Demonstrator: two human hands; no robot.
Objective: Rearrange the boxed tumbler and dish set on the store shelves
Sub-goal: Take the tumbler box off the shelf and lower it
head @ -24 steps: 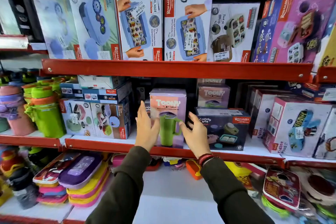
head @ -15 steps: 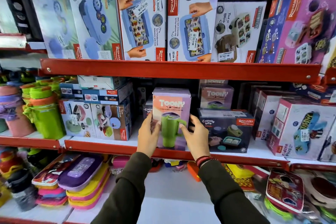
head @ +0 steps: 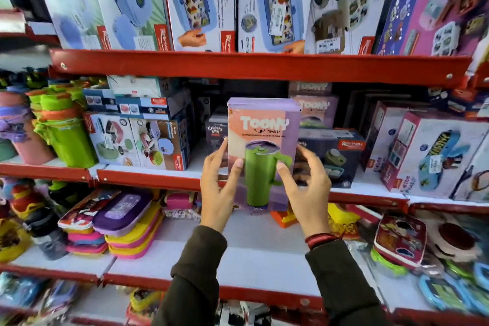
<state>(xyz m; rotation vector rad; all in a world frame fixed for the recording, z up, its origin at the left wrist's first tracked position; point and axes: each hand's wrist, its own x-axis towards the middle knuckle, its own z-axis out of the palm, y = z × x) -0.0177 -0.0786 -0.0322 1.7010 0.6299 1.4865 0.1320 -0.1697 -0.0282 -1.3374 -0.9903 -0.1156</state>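
Tumbler box [head: 262, 140]: upright, pink-and-purple, printed "Toony Tumbler" with a green mug pictured on the front. It is held between both hands, in front of the red lip of the middle shelf [head: 148, 178]. Its bottom edge sits below that lip, so it appears clear of the shelf board, though the base is blurred and partly hidden by the hands; contact cannot be ruled out.

Left hand [head: 218, 190]: on the box's left side. Thumb lies across the lower front face beside the printed mug; fingers run up the left edge and around behind. Dark sleeve to the wrist.

Right hand [head: 307, 193]: on the box's right side. Thumb presses the front face near the printed mug's handle; fingers curl round the right edge, motion-blurred there. Red-and-black wristband [head: 321, 239] above the dark cuff.

Both hands are clamped on the box from opposite sides, apart by the box's width.

Surroundings: just right of the box, on the middle shelf, a dark dish set box [head: 334, 159] marked "Crunchy Bite", partly hidden by the right-hand fingers. Behind the held box, further Toony boxes [head: 315, 111] stacked at the back. Left on the same shelf, green bottles [head: 66, 137]. The top shelf [head: 238, 65] carries a row of lunch-box cartons. Lower shelf, left of the arms: a stack of flat coloured lunch boxes [head: 124, 227].
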